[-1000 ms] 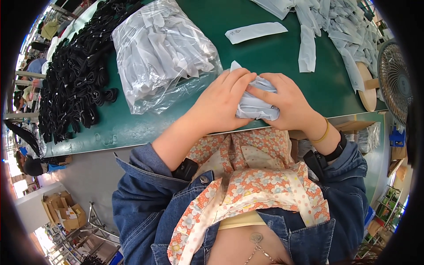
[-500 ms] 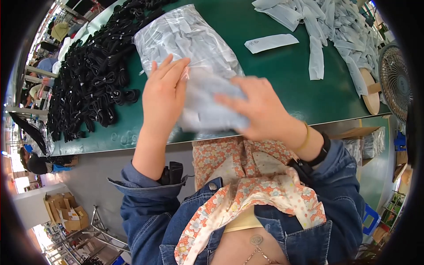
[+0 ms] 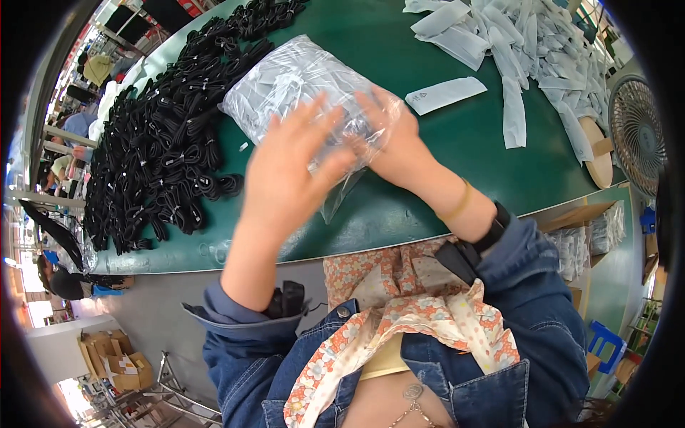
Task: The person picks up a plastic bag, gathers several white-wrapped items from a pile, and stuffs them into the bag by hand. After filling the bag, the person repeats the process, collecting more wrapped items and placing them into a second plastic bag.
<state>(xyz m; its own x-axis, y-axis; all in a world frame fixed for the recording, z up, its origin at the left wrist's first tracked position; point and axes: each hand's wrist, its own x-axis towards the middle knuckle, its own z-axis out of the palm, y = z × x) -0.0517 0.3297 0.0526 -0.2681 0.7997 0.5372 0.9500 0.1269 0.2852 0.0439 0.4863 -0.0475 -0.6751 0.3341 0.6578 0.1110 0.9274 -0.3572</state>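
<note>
A clear plastic bag (image 3: 285,84) packed with pale grey-white sleeves lies at an angle on the green table. My left hand (image 3: 289,167) is over its near side, fingers spread and slightly blurred. At the bag's near right end, my right hand (image 3: 394,139) grips the loose plastic, and part of the film covers its fingers. A slack flap of film hangs down below the two hands. Just right of the bag, a single pale sleeve (image 3: 447,95) lies flat on the table.
Bundled black cables (image 3: 168,143) cover the table's left side. A heap of pale sleeves (image 3: 549,71) fills the far right, beside a round wooden piece (image 3: 596,153) and a fan (image 3: 637,118). An open carton (image 3: 581,225) with bagged items stands below the right table edge.
The loose pale material under my hands now lies in the bag's shape. My right hand has moved up to the bag's end; my left hand has spread its fingers and shifted slightly right.
</note>
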